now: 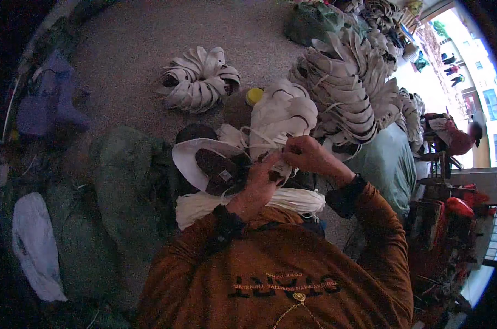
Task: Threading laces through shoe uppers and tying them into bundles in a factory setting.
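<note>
Both my hands meet at a white shoe upper [281, 171] in front of my chest. My left hand [259, 183] is closed on its near side. Close beside it, my right hand [305, 156] pinches what looks like a white lace, the fingertips partly hidden. Just left of the hands lies another white upper with a dark lining [196, 167]. Beyond them rests a stack of white uppers [286, 109], with loose laces at its near end. A thick bundle of white laces [196, 207] stretches across my lap, under my wrists.
Ring-shaped bundles of white uppers [199, 82] lie on the grey floor ahead, and a larger heap [347, 88] stands to the right. A yellow lid [254, 96] shows near the stack. Green sacks [130, 170] lie left; a purple chair [51, 98] stands farther left.
</note>
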`<control>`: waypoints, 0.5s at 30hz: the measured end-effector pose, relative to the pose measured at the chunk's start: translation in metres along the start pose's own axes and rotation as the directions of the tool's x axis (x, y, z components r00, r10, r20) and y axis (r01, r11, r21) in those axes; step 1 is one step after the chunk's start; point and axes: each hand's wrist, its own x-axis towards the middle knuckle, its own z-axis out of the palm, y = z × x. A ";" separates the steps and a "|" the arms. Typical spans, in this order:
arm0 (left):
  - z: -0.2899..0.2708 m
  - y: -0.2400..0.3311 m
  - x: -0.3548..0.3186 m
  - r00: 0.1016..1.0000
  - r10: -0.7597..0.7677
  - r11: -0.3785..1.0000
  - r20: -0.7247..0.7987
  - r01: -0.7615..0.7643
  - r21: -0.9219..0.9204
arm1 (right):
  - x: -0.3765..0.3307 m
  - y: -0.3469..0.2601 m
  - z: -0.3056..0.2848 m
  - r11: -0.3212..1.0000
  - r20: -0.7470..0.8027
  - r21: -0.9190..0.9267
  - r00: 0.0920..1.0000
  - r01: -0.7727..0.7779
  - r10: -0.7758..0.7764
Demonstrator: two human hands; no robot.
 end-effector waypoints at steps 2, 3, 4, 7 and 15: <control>0.000 0.008 0.000 0.999 -0.036 0.997 0.015 0.035 0.070 | -0.007 0.005 0.001 1.000 -0.023 -0.002 1.000 0.008 -0.008; 0.000 0.012 0.000 0.997 -0.071 0.988 0.023 0.067 0.140 | -0.012 0.007 0.000 1.000 -0.025 -0.001 1.000 0.004 -0.004; 0.000 0.006 -0.003 0.997 -0.068 0.988 0.022 0.064 0.138 | -0.019 0.004 -0.002 1.000 -0.025 0.015 0.999 -0.020 0.021; 0.001 -0.010 -0.008 0.989 0.138 0.972 -0.046 -0.127 0.197 | -0.044 0.018 -0.002 0.989 -0.077 0.124 0.993 -0.081 0.091; 0.001 0.004 -0.002 0.988 0.153 0.970 -0.016 -0.147 0.196 | -0.078 0.023 -0.016 0.951 -0.007 0.233 0.977 -0.204 0.211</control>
